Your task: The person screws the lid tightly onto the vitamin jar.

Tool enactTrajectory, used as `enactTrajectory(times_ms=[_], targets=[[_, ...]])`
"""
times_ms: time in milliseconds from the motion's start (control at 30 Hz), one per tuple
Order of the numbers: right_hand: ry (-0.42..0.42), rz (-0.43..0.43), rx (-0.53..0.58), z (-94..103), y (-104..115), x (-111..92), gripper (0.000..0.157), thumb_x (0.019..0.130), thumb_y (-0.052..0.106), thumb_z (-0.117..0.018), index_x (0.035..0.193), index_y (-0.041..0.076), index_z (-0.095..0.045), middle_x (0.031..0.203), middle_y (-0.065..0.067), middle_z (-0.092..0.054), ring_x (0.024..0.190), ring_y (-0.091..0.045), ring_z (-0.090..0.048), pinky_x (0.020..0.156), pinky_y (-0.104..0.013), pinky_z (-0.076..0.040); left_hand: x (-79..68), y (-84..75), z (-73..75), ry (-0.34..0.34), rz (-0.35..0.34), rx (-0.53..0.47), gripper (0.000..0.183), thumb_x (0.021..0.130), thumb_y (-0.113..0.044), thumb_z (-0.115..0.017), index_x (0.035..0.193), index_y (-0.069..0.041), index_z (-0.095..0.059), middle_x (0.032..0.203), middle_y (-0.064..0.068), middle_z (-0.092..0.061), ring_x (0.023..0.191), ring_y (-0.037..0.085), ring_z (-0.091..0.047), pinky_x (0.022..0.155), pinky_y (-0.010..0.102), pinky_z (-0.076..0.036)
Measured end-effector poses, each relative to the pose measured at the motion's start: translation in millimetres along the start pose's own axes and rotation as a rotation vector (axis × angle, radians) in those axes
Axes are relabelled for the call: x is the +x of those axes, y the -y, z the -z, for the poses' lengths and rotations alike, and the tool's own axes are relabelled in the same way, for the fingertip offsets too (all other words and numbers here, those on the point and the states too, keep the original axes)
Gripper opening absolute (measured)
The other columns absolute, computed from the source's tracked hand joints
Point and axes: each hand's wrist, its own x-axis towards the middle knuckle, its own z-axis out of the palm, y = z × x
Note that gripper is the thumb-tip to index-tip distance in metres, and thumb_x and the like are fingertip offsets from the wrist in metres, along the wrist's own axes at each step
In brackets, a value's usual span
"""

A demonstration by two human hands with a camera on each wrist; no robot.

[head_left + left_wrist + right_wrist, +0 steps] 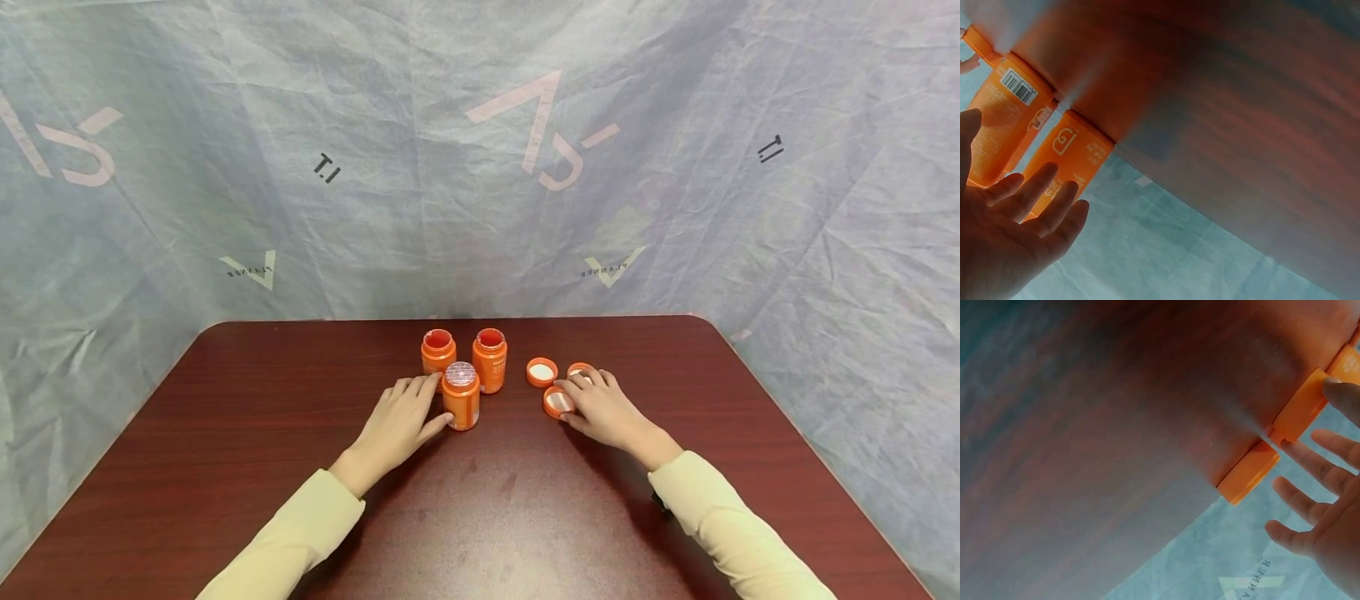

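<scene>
In the head view my left hand [397, 421] is at the left side of an orange bottle [461, 408] with a printed seal over its mouth. Its thumb is by the bottle's lower side, the other fingers spread by a second bottle [431, 357] behind. Spread fingers also show in the left wrist view, before the orange bottles [1007, 119]. On the right, my right hand [607, 414] pinches an orange lid [557, 403], white inside, between thumb and index finger at opposite rims. The lid lies on the table. Another lid [576, 369] is partly hidden behind the fingers.
An uncapped orange bottle [490, 367] with an open red mouth stands behind the sealed one. A third lid [542, 372] lies between bottles and right hand. The dark red wooden table [480, 517] meets a grey printed cloth [450, 208] at its back edge.
</scene>
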Motion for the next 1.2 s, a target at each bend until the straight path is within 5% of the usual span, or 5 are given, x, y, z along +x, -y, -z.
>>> enactTrajectory(times_ms=[1200], targets=[[0.080,-0.029,-0.004,-3.5,-1.1,3.0,0.053,0.076,0.028,-0.073,0.119,0.004,-0.056,0.113,-0.013,-0.058,0.114,-0.037,-0.046,0.093,-0.058,-0.032,8.6,-0.8,-7.2,0.036,0.008,-0.146,0.062,0.084,-0.044,-0.061,0.129,-0.007,-0.040,0.112,0.007,-0.063,0.091,0.026,-0.057,0.075,0.040,-0.047]])
